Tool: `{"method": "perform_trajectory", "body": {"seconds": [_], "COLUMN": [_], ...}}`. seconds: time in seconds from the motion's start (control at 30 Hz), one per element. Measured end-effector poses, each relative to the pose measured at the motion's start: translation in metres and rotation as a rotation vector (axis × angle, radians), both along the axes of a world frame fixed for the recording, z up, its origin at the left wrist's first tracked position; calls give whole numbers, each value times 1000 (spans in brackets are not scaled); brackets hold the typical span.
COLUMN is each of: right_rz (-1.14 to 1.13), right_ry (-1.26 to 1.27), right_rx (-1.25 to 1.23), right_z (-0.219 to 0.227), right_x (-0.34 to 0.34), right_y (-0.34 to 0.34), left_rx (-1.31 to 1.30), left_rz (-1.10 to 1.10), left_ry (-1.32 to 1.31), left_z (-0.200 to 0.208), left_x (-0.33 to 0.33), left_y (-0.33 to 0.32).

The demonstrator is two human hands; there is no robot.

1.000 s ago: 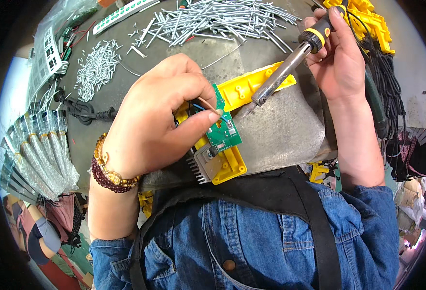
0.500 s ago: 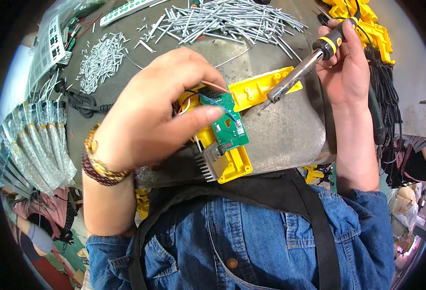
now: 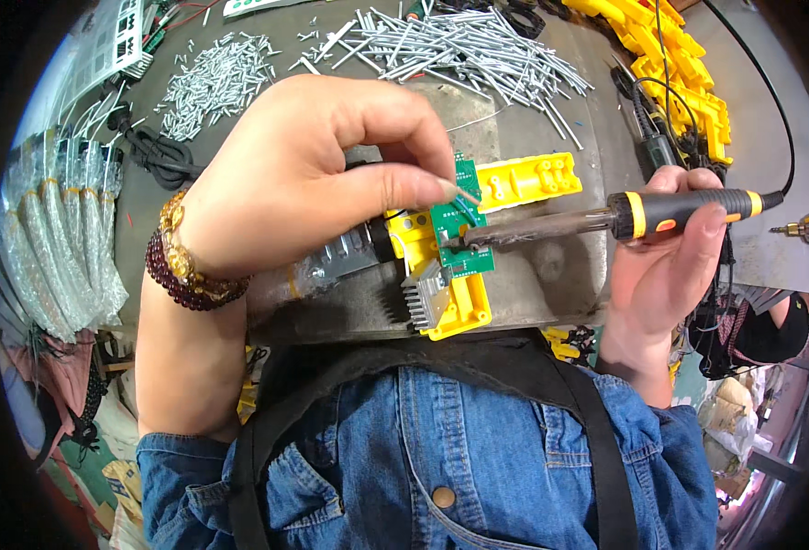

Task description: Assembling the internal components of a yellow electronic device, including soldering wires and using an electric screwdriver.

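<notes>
My left hand (image 3: 340,170) is closed in a pinch on a thin blue wire (image 3: 468,207), whose lower end reaches a green circuit board (image 3: 469,263). My right hand (image 3: 670,247) grips a soldering iron (image 3: 547,225) by its black and yellow handle. The iron's tip touches or hovers just over the board, near the wire's end; which of these I cannot tell. Under the board lies a yellow plastic housing (image 3: 471,310), with a finned metal heat sink (image 3: 428,298) at its near left side. Part of the board is hidden behind my left fingertips.
Short screws (image 3: 216,82) and long screws (image 3: 478,50) lie heaped at the back of the metal table. More yellow housings (image 3: 684,78) are piled far right. Plastic-wrapped parts (image 3: 60,234) stand left. The iron's cord (image 3: 779,101) arcs up at right.
My right hand has come down and swung the soldering iron level, bringing its tip leftward to the board. My left fingers have shifted right and now pinch the blue wire, lifting it from the board.
</notes>
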State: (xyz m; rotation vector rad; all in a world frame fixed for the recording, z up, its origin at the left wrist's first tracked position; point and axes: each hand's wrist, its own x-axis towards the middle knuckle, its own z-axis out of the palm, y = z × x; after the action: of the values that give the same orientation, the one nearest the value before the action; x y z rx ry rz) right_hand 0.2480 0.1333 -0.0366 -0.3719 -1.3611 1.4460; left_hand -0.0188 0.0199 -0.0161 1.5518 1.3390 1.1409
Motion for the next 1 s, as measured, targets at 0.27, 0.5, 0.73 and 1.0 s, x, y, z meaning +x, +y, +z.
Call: {"method": "perform_trajectory", "body": {"seconds": [0.27, 0.5, 0.73, 1.0], "right_rz": [-158, -159, -149, -163], "right_ry": [-42, -34, -23, -30], "right_rx": [62, 64, 97, 59], "right_z": [-4, -6, -7, -9], "right_x": [0, 3, 4, -1], "right_y": [-6, -6, -6, -4], "left_rx": [382, 234, 333, 364], "left_rz": [-80, -114, -59, 51], "left_ry": [636, 319, 415, 679], "left_z": [-15, -17, -29, -34], "left_x": [-4, -6, -4, 7], "left_y": [3, 6, 6, 5]}}
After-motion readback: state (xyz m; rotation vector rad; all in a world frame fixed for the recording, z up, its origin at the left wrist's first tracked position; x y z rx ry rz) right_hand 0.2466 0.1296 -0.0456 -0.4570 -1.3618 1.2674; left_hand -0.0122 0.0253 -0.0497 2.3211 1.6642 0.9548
